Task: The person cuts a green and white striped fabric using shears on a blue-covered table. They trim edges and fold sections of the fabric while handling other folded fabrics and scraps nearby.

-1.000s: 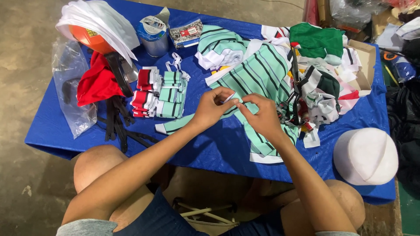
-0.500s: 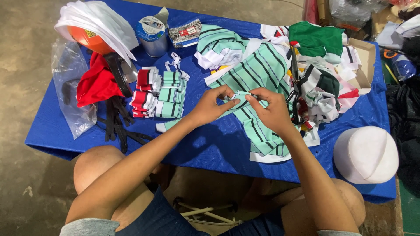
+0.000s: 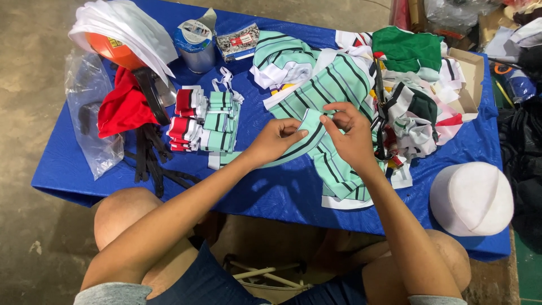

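My left hand (image 3: pixel 275 139) and my right hand (image 3: pixel 349 133) both pinch a narrow mint-green fabric strip (image 3: pixel 310 120) with dark stripes, held just above a blue table (image 3: pixel 271 192). The strip trails down to the left under my left wrist. Beneath and beyond my hands lies a larger mint-green striped cloth (image 3: pixel 333 90). Left of my left hand sits a stack of folded strips (image 3: pixel 206 118), some red and white, some green.
A white dome-shaped form (image 3: pixel 471 197) rests at the table's right front. Red cloth (image 3: pixel 123 107), black straps (image 3: pixel 149 158), an orange ball under white fabric (image 3: pixel 118 34), a tin can (image 3: pixel 195 42) and a clear bag (image 3: pixel 90 113) crowd the left. Mixed fabric scraps (image 3: pixel 420 107) pile at the right.
My hands have shifted slightly toward the far side of the table and folded the strip's end between the fingertips. The rest of the table is unchanged.
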